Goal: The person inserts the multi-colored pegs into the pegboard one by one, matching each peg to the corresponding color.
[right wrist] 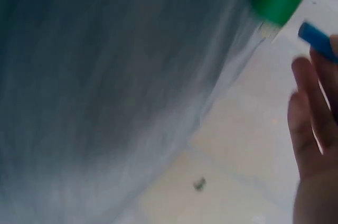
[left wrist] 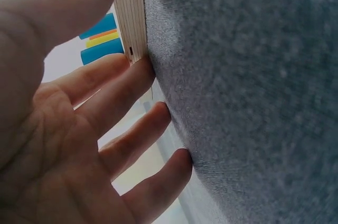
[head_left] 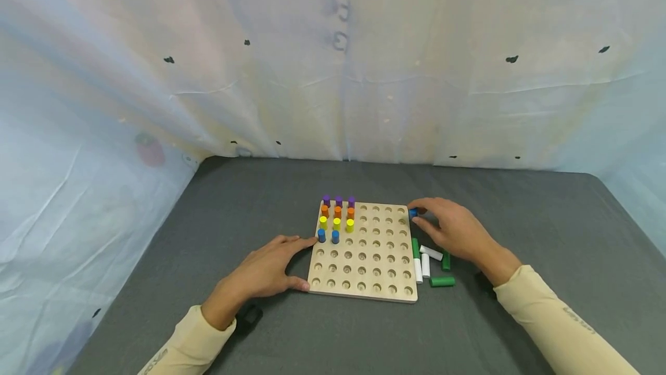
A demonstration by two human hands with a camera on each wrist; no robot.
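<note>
A light wooden pegboard (head_left: 354,278) lies flat on the table, with round holes in rows. At its back left stand three purple pegs (head_left: 339,200), three orange pegs (head_left: 337,212), three yellow pegs (head_left: 336,224) and two blue pegs (head_left: 335,237). My left hand (head_left: 267,266) has its thumb and fingers spread, touching the board's left edge. In the left wrist view those fingers (left wrist: 127,86) reach along the wooden side. Just off the board's far right corner, my right hand (head_left: 460,230) pinches another blue peg (right wrist: 318,40) between thumb and fingertips.
Right of the board, three white pegs (head_left: 425,266) and three green pegs (head_left: 442,282) lie loose, some against its edge. The table (head_left: 250,196) wears a dark grey cloth. Pale printed curtains (head_left: 390,74) hang behind it and at the sides.
</note>
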